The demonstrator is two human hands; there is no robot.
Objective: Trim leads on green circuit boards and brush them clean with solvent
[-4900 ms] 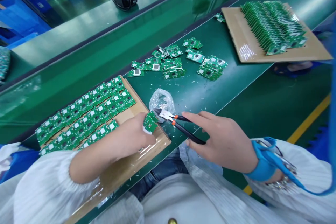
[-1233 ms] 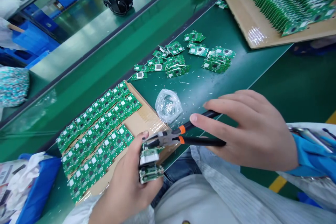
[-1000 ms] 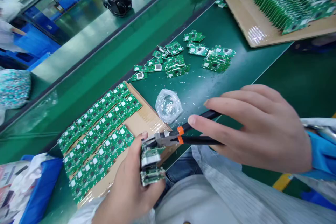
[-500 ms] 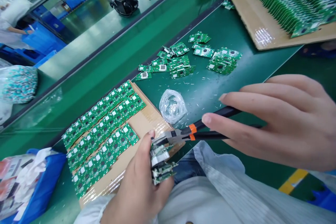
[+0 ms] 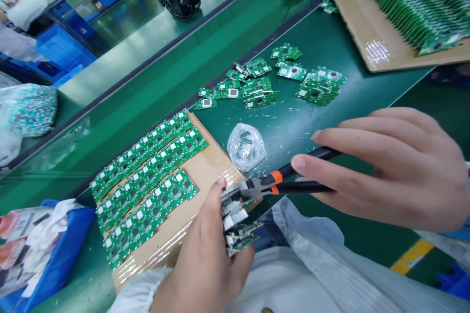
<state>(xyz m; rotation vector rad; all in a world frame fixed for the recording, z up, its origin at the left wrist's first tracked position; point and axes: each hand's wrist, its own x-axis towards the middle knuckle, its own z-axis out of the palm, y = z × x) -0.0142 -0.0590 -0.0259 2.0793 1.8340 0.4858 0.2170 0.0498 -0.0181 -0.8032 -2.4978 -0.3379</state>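
Here, the left hand grips circuit boards, the right hand cutters.

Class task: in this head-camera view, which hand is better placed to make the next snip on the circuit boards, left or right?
Right, probably: the right hand holds the side cutters, jaws at the boards' edge. The left hand is busy gripping the stack of green circuit boards.

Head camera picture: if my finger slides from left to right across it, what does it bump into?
Blue bin, rows of green circuit boards, left hand, side cutters, right hand.
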